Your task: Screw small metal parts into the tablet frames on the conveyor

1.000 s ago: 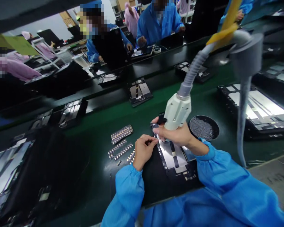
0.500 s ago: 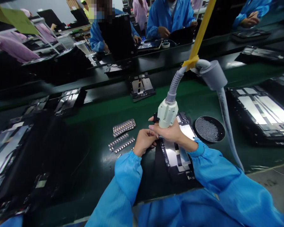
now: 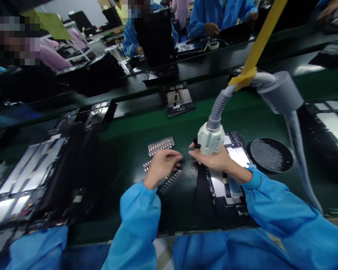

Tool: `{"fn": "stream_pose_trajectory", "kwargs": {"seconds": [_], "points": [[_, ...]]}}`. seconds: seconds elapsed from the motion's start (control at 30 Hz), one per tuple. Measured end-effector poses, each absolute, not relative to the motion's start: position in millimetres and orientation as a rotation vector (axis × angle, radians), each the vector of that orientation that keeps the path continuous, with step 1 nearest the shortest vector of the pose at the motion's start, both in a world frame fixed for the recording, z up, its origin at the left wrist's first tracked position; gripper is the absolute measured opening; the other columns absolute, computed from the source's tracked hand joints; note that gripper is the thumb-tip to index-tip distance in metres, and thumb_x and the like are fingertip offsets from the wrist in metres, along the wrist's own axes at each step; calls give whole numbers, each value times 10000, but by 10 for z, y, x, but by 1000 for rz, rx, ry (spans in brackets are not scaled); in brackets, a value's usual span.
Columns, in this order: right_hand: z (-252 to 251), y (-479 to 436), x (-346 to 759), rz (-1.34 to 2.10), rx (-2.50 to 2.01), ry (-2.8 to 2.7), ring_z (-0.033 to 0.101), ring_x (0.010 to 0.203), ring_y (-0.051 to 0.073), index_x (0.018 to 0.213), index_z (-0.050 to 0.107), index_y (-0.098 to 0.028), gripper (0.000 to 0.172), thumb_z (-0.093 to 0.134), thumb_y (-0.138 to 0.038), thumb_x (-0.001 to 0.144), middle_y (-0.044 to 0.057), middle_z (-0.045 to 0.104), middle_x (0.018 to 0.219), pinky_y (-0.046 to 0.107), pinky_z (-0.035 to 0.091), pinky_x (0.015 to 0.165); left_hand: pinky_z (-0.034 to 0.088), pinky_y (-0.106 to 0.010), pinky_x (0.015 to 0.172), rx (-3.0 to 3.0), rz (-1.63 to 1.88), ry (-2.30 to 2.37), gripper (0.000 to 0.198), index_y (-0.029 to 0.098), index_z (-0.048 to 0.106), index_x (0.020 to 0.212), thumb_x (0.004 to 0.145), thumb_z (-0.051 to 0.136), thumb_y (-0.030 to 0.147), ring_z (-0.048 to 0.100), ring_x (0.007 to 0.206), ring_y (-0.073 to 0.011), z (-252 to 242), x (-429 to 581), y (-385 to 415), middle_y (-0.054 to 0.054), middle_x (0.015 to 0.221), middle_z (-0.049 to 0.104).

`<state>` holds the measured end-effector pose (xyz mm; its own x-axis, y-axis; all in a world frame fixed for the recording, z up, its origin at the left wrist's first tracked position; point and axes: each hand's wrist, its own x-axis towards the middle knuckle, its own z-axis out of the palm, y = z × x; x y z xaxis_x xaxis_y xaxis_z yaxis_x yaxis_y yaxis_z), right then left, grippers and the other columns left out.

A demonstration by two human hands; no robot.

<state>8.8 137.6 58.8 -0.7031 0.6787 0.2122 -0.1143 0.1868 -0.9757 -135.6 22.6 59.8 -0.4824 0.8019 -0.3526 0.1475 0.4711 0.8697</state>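
Observation:
My right hand (image 3: 221,160) grips the pale green body of a hanging electric screwdriver (image 3: 211,139); its tip is hidden. Below that hand lies a black tablet housing (image 3: 239,155) with silver panels inside, partly covered by my wrist. My left hand (image 3: 161,168) is apart from it, to the left, with thumb and fingers pinched together. Whatever the pinch may hold is too small to make out. Under and around the left hand are strips of small metallic parts (image 3: 171,181), and just beyond it lies a larger block of such parts (image 3: 165,144).
To the right sits a round black dish (image 3: 287,160) of small grey pieces. A grey cable (image 3: 298,150) hangs beside it, and a yellow strap (image 3: 266,35) holds the conduit. More tablet housings (image 3: 30,176) lie at left, right and back. Blue-sleeved co-workers (image 3: 199,28) work across the bench.
My left hand has moved left, away from the right hand and the housing, to the strips of parts. My right hand still holds the screwdriver. The view has shifted slightly.

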Motion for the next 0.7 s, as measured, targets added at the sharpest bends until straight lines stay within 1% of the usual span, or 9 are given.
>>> {"fn": "stream_pose_trajectory", "kwargs": {"seconds": [0.07,0.13,0.27,0.33,0.43,0.5,0.53,0.6,0.7], "points": [[573,1356,77,1555,-531,-1813,609,581,160,772,632,-162,156,710,-277,701,2,599,573,274,484,513,479,-257,557,938,946,2216,125,164,713,752,734,659,275,636,599,-169,668,-1469,-125,-44,647,689],[597,1339,70,1556,-513,-1790,605,568,156,778,636,-165,147,713,-265,701,-5,593,562,272,483,501,480,-292,625,1054,789,2423,145,185,724,762,758,627,292,637,642,-191,639,-1465,-420,-54,696,707],[812,1389,199,1592,-481,-1752,532,445,115,883,655,-177,215,736,-269,707,-50,548,502,267,473,450,470,-319,671,1059,688,2560,318,176,693,983,790,603,413,612,665,-189,386,-1262,-587,-84,915,704],[965,1489,394,1554,-486,-1749,520,433,110,949,654,-198,285,765,-282,700,-63,544,502,267,475,441,459,-318,673,1088,679,2561,341,180,679,956,760,625,454,606,687,-192,280,-1209,-529,-83,954,685],[1123,1706,816,1414,-530,-1724,543,454,117,983,649,-215,368,812,-297,663,-59,577,528,269,480,441,436,-306,607,1050,673,2500,377,189,667,813,671,664,538,582,614,-192,203,-1282,-474,-49,805,678],[1122,1864,1111,1338,-582,-1682,539,430,114,907,652,-203,311,813,-308,662,-58,578,510,268,473,426,417,-297,538,912,661,2475,490,191,663,821,606,668,631,556,532,-189,156,-1416,-468,-26,695,663],[1084,1941,1241,1319,-609,-1644,530,407,111,847,647,-194,272,808,-317,665,-58,572,492,266,466,412,423,-295,535,885,663,2464,540,191,665,840,570,675,659,568,541,-194,129,-1493,-462,-25,703,672],[953,2078,1442,1302,-664,-1530,504,362,106,749,618,-185,263,807,-338,650,-62,547,446,261,444,377,434,-296,538,906,623,2445,588,196,664,832,526,675,698,588,568,-206,91,-1622,-437,-28,728,687],[709,2197,1567,1265,-745,-1345,499,348,113,711,595,-188,290,818,-339,607,-62,533,409,263,434,362,438,-307,536,988,456,2407,600,206,656,777,498,650,737,582,551,-212,133,-1678,-398,-25,705,681]]}}
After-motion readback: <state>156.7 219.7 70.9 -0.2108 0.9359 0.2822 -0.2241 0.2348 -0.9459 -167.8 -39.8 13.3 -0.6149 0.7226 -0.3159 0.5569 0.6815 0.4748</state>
